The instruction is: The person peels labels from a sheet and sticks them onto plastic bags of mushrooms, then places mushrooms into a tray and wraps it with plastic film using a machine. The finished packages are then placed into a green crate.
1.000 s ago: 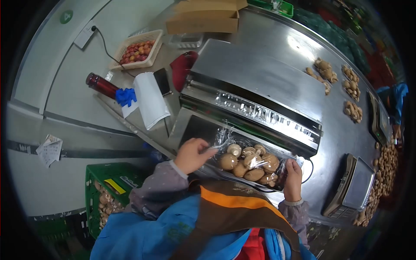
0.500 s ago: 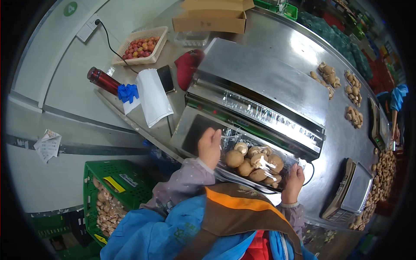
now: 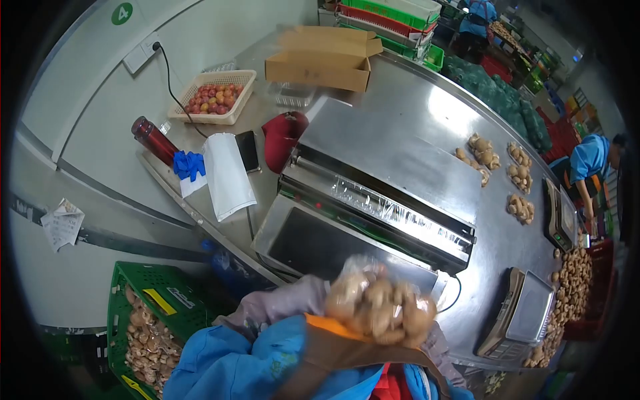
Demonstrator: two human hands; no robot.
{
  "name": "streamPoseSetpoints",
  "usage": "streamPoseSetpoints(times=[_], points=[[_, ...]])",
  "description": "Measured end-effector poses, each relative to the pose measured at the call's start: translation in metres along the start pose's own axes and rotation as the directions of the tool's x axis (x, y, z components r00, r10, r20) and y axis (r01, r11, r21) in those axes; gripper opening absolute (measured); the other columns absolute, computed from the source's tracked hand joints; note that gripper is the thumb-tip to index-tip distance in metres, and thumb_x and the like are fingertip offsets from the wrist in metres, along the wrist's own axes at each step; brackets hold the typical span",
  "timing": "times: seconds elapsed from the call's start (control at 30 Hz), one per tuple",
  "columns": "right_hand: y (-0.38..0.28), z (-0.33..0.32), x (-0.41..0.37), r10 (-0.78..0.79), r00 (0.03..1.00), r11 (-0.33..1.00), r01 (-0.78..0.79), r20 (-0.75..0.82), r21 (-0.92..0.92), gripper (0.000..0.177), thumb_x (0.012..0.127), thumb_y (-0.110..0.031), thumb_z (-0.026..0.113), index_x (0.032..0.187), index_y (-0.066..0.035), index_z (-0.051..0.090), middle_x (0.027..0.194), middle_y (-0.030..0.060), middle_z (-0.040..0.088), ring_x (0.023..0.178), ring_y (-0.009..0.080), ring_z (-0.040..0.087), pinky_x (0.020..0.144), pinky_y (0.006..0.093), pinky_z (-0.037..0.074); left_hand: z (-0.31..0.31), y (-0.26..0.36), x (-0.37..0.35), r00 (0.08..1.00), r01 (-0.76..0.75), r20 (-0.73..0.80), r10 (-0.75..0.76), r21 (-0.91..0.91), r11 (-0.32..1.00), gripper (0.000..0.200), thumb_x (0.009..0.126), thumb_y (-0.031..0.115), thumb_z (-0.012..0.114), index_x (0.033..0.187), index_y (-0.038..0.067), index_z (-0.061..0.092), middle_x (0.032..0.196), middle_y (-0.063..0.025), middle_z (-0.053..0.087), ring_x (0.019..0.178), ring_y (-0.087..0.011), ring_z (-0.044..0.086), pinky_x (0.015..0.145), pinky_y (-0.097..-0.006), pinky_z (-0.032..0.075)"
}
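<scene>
Close to the chest: the pack of mushrooms (image 3: 377, 310) is up in the air, near the person's body. It is blurry.
Under the pack: nothing touches it from below that I can see. It hangs just in front of the black plate (image 3: 313, 243) of the wrapping machine (image 3: 393, 167), on the near side.
Long way of the pack: left to right, with the right end a bit lower.
Left hand: hidden. The left sleeve (image 3: 277, 303) runs right up to the left end of the pack, so the hand must be there, but I cannot tell how it grips.
Right hand: hidden too. Only a bit of the right sleeve (image 3: 437, 337) peeks out below the right end.
Which hand is nearer: both sleeves end at the pack, one at each end, so neither is nearer.
Off to the right: the scale (image 3: 523, 313) sits on the table, apart from the pack.
</scene>
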State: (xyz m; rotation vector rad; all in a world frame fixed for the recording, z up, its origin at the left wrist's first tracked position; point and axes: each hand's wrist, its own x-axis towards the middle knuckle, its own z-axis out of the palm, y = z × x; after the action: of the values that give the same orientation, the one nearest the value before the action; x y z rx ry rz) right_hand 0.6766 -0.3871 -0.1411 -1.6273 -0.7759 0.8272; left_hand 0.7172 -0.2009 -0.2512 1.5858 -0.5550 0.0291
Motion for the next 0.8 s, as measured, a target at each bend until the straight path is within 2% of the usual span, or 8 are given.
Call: streamPoseSetpoints(times=[0.13, 0.27, 0.4, 0.47, 0.53, 0.6, 0.67, 0.8], points=[[-0.039, 0.024, -0.003, 0.210, 0.831, 0.973, -0.127, 0.516, -0.192, 0.026, 0.082, -0.013, 0.059, 0.102, 0.003, 0.058, 0.111, 0.0130, 0.058, 0.098, 0.0230, 0.057, 0.084, 0.0323, 0.045, 0.002, 0.130, 0.001, 0.889, 0.438, 0.449, -0.087, -0.782, 0.443, 0.028, 0.094, 0.018, 0.048, 0.117, 0.002, 0.049, 0.100, -0.0108, 0.057, 0.088, -0.0175, 0.058, 0.081, -0.0252, 0.045], [-0.021, 0.042, 0.006, 0.536, 0.766, 0.718, -0.194, 0.354, -0.668, 0.021, 0.082, -0.014, 0.061, 0.093, 0.004, 0.062, 0.106, 0.0132, 0.061, 0.093, 0.0214, 0.060, 0.078, 0.0299, 0.047, 0.020, 0.140, 0.006, 0.959, -0.011, 0.230, 0.164, -0.550, 0.835, 0.027, 0.091, 0.012, 0.053, 0.115, 0.000, 0.048, 0.103, -0.0110, 0.057, 0.089, -0.0167, 0.058, 0.082, -0.0240, 0.044], [-0.019, 0.004, 0.017, 0.667, 0.744, 0.418, -0.425, -0.047, -0.803, 0.019, 0.082, -0.015, 0.063, 0.084, 0.004, 0.066, 0.102, 0.0134, 0.064, 0.089, 0.0198, 0.062, 0.073, 0.0274, 0.049, 0.040, 0.112, -0.004, 0.617, -0.014, 0.653, 0.439, -0.549, 0.836, 0.028, 0.089, 0.011, 0.055, 0.115, 0.001, 0.050, 0.104, -0.0093, 0.056, 0.092, -0.0152, 0.057, 0.082, -0.0231, 0.044], [-0.041, -0.028, 0.019, 0.504, 0.848, 0.679, -0.506, -0.162, -0.532, 0.029, 0.084, -0.018, 0.061, 0.099, 0.006, 0.062, 0.100, 0.0179, 0.064, 0.090, 0.0250, 0.063, 0.078, 0.0305, 0.048, 0.045, 0.110, -0.009, 0.584, 0.056, 0.693, 0.422, -0.553, 0.831, 0.028, 0.089, 0.012, 0.054, 0.115, 0.001, 0.050, 0.104, -0.0091, 0.056, 0.092, -0.0151, 0.057, 0.081, -0.0233, 0.044], [-0.105, -0.031, 0.028, 0.116, 0.976, 0.965, -0.154, -0.183, -0.210, 0.050, 0.083, -0.022, 0.064, 0.121, 0.007, 0.049, 0.107, 0.0216, 0.060, 0.090, 0.0306, 0.063, 0.082, 0.0321, 0.048, 0.050, 0.108, -0.014, 0.594, 0.111, 0.702, 0.393, -0.555, 0.824, 0.027, 0.090, 0.012, 0.054, 0.115, 0.001, 0.050, 0.104, -0.0089, 0.056, 0.092, -0.0150, 0.057, 0.081, -0.0234, 0.045], [-0.142, -0.015, 0.038, -0.359, 0.928, 0.753, 0.350, 0.098, -0.557, 0.073, 0.080, -0.023, 0.069, 0.134, 0.007, 0.030, 0.117, 0.0233, 0.054, 0.089, 0.0330, 0.062, 0.081, 0.0334, 0.048, 0.054, 0.110, -0.020, 0.616, 0.153, 0.705, 0.351, -0.544, 0.825, 0.027, 0.090, 0.012, 0.054, 0.115, 0.001, 0.050, 0.104, -0.0087, 0.056, 0.092, -0.0149, 0.057, 0.081, -0.0236, 0.045], [-0.147, 0.016, 0.030, -0.306, 0.918, 0.811, 0.390, 0.252, -0.437, 0.084, 0.077, -0.023, 0.072, 0.137, 0.007, 0.022, 0.125, 0.0230, 0.047, 0.095, 0.0347, 0.059, 0.083, 0.0334, 0.048, 0.053, 0.110, -0.027, 0.666, 0.177, 0.685, 0.298, -0.532, 0.828, 0.027, 0.090, 0.012, 0.053, 0.114, 0.002, 0.051, 0.104, -0.0085, 0.056, 0.092, -0.0148, 0.057, 0.080, -0.0237, 0.045], [-0.155, -0.008, 0.010, 0.148, 0.842, 0.967, -0.014, 0.519, -0.253, 0.086, 0.074, -0.023, 0.076, 0.137, 0.005, 0.024, 0.118, 0.0212, 0.051, 0.102, 0.0339, 0.057, 0.085, 0.0339, 0.046, 0.054, 0.110, -0.041, 0.798, 0.193, 0.577, 0.177, -0.521, 0.831, 0.026, 0.090, 0.013, 0.053, 0.114, 0.002, 0.051, 0.104, -0.0080, 0.056, 0.092, -0.0145, 0.057, 0.080, -0.0240, 0.046]])
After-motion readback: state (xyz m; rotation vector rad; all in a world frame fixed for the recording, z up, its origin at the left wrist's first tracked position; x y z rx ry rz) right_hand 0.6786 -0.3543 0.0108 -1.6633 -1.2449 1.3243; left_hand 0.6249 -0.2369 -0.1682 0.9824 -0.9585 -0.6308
